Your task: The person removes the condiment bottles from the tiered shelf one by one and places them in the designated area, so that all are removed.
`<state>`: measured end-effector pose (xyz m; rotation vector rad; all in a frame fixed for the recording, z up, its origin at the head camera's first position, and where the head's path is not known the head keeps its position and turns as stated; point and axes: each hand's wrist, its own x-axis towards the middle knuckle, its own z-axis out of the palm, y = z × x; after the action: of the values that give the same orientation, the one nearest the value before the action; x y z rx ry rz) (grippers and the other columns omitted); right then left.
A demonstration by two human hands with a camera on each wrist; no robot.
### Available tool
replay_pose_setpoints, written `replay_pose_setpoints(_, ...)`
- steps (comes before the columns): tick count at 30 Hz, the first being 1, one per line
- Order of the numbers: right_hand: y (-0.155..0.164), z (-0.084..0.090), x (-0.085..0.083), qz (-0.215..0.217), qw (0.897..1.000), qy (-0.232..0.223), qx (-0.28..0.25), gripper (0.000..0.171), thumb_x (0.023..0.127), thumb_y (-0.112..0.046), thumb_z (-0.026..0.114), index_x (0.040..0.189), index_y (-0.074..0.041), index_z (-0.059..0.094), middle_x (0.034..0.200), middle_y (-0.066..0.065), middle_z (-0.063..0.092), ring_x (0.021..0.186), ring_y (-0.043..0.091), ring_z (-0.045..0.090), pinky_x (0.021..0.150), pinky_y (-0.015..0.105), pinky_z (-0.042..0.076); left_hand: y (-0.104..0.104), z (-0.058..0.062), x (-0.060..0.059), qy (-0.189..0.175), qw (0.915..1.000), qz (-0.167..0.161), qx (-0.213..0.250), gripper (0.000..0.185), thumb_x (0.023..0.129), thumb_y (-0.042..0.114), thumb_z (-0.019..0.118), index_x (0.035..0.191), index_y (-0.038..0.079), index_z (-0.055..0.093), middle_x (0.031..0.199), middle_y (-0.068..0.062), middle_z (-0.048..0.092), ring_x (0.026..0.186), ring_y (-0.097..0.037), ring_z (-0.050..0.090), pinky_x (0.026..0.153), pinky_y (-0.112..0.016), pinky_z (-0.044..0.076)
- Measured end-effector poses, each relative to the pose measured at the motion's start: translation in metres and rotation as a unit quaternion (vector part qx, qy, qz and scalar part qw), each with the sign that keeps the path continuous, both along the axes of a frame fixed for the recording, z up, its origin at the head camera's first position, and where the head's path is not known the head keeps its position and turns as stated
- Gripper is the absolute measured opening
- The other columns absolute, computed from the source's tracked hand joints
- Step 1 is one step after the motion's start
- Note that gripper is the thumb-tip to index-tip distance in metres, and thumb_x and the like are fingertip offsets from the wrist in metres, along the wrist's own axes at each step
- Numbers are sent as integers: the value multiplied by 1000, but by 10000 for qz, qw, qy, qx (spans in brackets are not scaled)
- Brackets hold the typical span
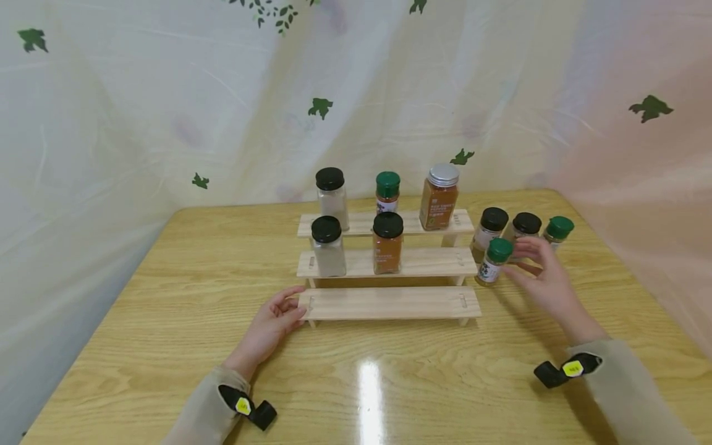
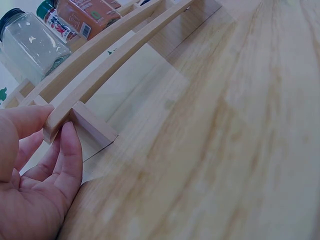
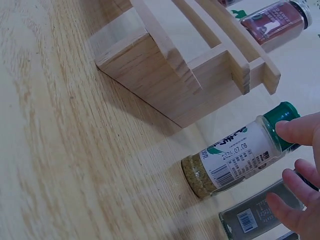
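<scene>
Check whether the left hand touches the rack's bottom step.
Touching: the left wrist view shows the left hand with fingertips against the wooden rack end.

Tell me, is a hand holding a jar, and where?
Not quite held: the right hand touches the green cap of the small spice jar with a fingertip. The left hand only steadies the wooden rack.

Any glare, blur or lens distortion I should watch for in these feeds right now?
Head view: a bright streak of glare on the table in front of the rack; wide-angle lens bows the table edges. Left wrist view: rack boards curve, far tabletop soft. Right wrist view: green-capped jar sharp, its label readable; the near wood grain smears.
</scene>
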<state>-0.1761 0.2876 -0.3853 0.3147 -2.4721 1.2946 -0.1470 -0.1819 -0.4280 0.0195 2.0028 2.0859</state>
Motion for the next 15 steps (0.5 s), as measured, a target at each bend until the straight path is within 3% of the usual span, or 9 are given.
replay_pose_setpoints(7, 4, 3, 5, -117, 9999, 88, 28, 54, 85, 1, 66, 130, 6, 36, 115, -20, 44, 103, -10, 44, 80, 0, 39, 1, 0, -1, -7, 10000, 18, 16, 52, 93, -3, 52, 142, -3, 35, 98, 4, 58, 88, -4, 59, 78, -18, 53)
replay_pose_setpoints(15, -1, 22, 15, -250, 9982, 510, -171, 46, 86, 4, 63, 127, 3, 40, 113, -21, 47, 103, -11, 46, 82, 0, 38, 0, 0, 0, 35, 10000, -8, -56, 51, 93, -2, 52, 142, -3, 35, 98, 5, 58, 88, -3, 58, 78, -18, 53)
